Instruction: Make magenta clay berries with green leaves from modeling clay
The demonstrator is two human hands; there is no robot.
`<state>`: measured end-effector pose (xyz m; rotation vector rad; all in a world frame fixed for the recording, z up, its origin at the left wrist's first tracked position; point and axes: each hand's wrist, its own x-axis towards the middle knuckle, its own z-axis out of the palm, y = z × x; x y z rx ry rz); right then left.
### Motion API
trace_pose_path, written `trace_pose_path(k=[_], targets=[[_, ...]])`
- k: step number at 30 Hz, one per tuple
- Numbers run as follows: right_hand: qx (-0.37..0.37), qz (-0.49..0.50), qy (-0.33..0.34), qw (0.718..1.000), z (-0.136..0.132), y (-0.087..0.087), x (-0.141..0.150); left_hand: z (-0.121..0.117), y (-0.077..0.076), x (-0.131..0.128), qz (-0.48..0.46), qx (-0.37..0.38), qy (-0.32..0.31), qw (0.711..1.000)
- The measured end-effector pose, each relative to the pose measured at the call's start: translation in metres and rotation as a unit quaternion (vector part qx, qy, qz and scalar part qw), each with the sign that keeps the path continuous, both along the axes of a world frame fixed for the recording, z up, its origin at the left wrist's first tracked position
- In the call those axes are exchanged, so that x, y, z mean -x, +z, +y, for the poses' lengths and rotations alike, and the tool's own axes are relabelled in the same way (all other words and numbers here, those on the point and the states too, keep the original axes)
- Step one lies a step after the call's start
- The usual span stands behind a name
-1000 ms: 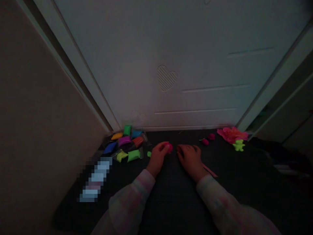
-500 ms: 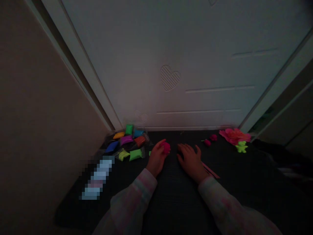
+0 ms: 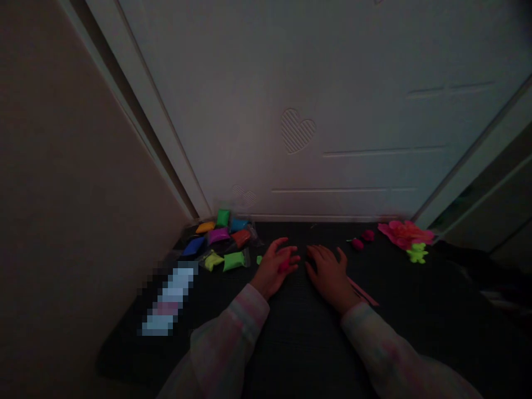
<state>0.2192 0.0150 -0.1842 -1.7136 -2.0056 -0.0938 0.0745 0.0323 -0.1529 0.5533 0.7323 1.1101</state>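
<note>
My left hand [image 3: 272,272] is turned partly palm up, holding a small lump of pink modelling clay [image 3: 284,265] in its loosely curled fingers. Across a narrow gap, my right hand [image 3: 329,276] rests palm down on the dark table [image 3: 297,343], fingers apart and nothing visible in it. A thin pink strip [image 3: 364,292], perhaps a tool, lies by my right wrist and is partly hidden by it. Just left of my left hand is a bit of green clay [image 3: 259,259]. Two small dark-pink pieces [image 3: 357,244] lie beyond my right hand, one with a green tip.
Clear bags of coloured clay [image 3: 218,236] lie at the back left, with a green packet [image 3: 235,261] in front. A blurred-out pale item [image 3: 170,299] is at left. A pink flower shape [image 3: 404,234] and a yellow-green bear figure [image 3: 418,253] sit back right. A white door [image 3: 353,111] stands behind.
My left hand has rolled from pinching the pink clay to a more open, palm-up hold with its fingers spread. The right hand stays nearly in place. The view has shifted slightly left.
</note>
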Motion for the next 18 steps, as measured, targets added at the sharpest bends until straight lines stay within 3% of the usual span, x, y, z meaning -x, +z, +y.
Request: trace_pose_path(k=[18], targets=[[-0.033,-0.003,0.013,0.999,0.0002,-0.0028,0.0009,0.0019,0.0003,0.0029,-0.013,-0.016,0.015,1.0]])
